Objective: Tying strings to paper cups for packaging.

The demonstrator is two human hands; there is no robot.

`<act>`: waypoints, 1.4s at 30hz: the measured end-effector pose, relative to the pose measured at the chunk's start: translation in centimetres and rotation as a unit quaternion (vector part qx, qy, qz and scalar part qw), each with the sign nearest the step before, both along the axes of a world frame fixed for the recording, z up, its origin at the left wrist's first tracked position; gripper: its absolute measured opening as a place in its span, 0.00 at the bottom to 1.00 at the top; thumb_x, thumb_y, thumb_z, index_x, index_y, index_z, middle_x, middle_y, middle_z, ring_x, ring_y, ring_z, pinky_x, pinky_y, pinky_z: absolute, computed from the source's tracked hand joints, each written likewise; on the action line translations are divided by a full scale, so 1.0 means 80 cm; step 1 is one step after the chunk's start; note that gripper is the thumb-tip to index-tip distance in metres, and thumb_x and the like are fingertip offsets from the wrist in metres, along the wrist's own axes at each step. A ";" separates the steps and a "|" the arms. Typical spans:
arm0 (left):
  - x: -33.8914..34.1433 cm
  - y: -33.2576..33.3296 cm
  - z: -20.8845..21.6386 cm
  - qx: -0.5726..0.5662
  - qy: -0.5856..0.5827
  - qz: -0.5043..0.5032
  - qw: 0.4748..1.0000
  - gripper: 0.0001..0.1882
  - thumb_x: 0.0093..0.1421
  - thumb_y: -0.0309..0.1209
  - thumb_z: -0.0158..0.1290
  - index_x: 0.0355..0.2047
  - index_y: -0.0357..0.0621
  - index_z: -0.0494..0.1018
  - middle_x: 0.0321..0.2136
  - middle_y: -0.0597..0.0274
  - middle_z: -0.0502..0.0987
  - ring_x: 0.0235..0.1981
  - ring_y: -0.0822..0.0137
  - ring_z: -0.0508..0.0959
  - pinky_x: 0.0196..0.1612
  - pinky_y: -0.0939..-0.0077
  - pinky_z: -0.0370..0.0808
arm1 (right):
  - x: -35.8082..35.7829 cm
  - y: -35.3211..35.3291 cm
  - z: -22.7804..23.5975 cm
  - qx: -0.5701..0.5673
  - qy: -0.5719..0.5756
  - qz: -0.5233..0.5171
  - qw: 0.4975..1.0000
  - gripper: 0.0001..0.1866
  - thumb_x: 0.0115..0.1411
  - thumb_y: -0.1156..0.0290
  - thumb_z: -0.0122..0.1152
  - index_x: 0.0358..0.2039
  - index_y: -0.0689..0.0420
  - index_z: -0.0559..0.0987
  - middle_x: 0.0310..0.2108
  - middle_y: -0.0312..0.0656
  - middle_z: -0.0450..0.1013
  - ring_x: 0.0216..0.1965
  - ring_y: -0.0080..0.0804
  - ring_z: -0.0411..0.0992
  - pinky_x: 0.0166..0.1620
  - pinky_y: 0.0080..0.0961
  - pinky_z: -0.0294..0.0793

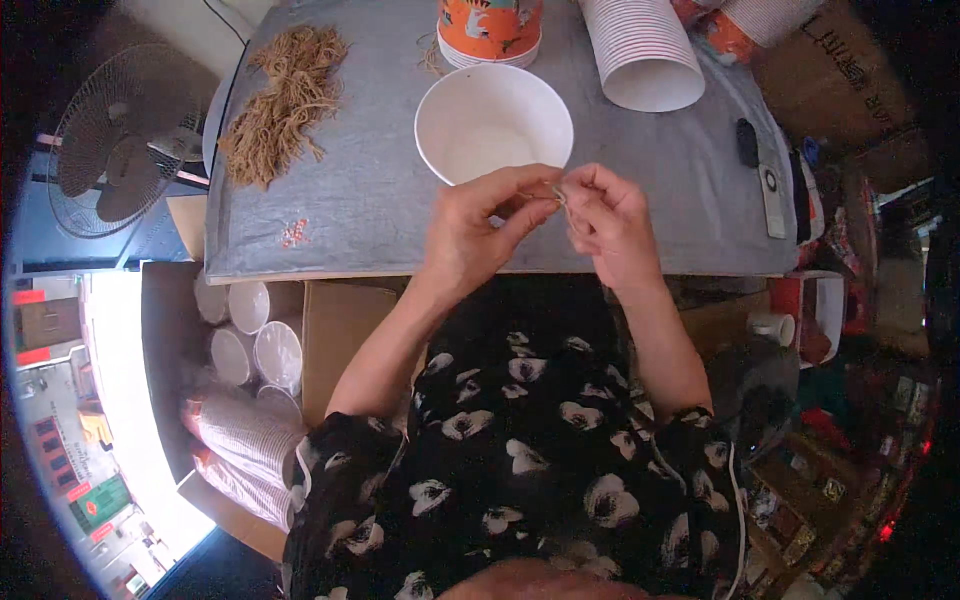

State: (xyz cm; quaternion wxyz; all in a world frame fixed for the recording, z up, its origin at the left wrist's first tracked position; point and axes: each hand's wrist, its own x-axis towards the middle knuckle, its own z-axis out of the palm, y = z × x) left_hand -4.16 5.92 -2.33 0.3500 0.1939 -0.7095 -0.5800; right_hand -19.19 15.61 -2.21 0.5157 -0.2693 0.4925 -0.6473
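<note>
1. Lying at the left on the grey table (pixel 370 200), a tan bundle of cord (pixel 285 100) has its long axis running from the far side toward the near left, loose ends splayed. Small orange-red scraps (pixel 295 233) lie nearer the front edge.
2. Reaching in from the left, the person's left hand (pixel 475 215) points its fingers rightward, thumb and forefinger in a narrow pinch on a thin pale strand (pixel 560 194).
3. Behind that hand, a white tub (pixel 495 125) stands with its round mouth facing up; beyond it is an orange printed tub (pixel 490 25), its white-rimmed end nearest the person.
4. Between both hands' fingertips, above the table's front part, the strand's visible bit slants down to the right; fingers hide the rest, so its full direction cannot be told.
5. Opposite, the right hand (pixel 612 215) bends its fingers leftward, gripping the strand closely.
6. Farther right, a stack of white tubs (pixel 640 40) points its open end toward the person.
</note>
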 end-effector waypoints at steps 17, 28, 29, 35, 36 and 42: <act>0.012 -0.021 0.000 0.197 -0.008 -0.030 0.980 0.06 0.64 0.28 0.56 0.37 0.37 0.76 0.33 0.64 0.82 0.26 0.77 0.80 0.23 0.84 0.74 | -0.001 0.004 0.016 -0.045 0.396 -0.095 0.912 0.10 0.58 0.71 0.66 0.40 0.58 0.79 0.28 0.29 0.73 0.22 0.13 0.65 0.23 0.13 0.63; 0.004 -0.013 0.006 0.255 -0.065 -0.015 0.965 0.09 0.62 0.31 0.59 0.37 0.38 0.76 0.28 0.64 0.82 0.16 0.80 0.76 0.14 0.89 0.63 | 0.024 0.004 0.000 -0.075 0.563 -0.135 0.812 0.10 0.51 0.78 0.69 0.36 0.57 0.81 0.33 0.40 0.76 0.29 0.32 0.76 0.28 0.23 0.74; 0.005 -0.013 0.006 0.255 -0.066 -0.015 0.965 0.09 0.62 0.31 0.59 0.37 0.38 0.76 0.28 0.64 0.82 0.16 0.80 0.76 0.14 0.89 0.63 | 0.024 0.003 -0.004 -0.090 0.565 -0.140 0.808 0.09 0.52 0.79 0.68 0.35 0.57 0.81 0.33 0.40 0.76 0.29 0.32 0.76 0.28 0.23 0.74; 0.010 -0.011 0.007 0.251 -0.087 -0.021 0.964 0.11 0.63 0.30 0.58 0.42 0.39 0.77 0.30 0.65 0.82 0.19 0.79 0.78 0.16 0.89 0.65 | 0.023 0.002 -0.005 -0.092 0.532 -0.138 0.830 0.07 0.54 0.79 0.66 0.34 0.59 0.80 0.33 0.40 0.76 0.29 0.29 0.75 0.27 0.22 0.73; 0.011 -0.010 0.009 0.247 -0.082 -0.024 0.965 0.11 0.63 0.31 0.57 0.43 0.38 0.77 0.31 0.65 0.82 0.20 0.79 0.78 0.16 0.88 0.65 | 0.023 0.002 -0.006 -0.081 0.524 -0.135 0.837 0.06 0.54 0.79 0.66 0.34 0.59 0.80 0.33 0.40 0.75 0.29 0.28 0.75 0.27 0.22 0.72; 0.009 -0.012 0.009 0.250 -0.086 -0.019 0.964 0.10 0.61 0.28 0.58 0.42 0.37 0.77 0.30 0.64 0.82 0.20 0.78 0.79 0.17 0.88 0.66 | 0.021 0.001 -0.012 -0.088 0.463 -0.127 0.873 0.05 0.57 0.78 0.64 0.35 0.59 0.79 0.36 0.37 0.72 0.29 0.21 0.70 0.28 0.17 0.68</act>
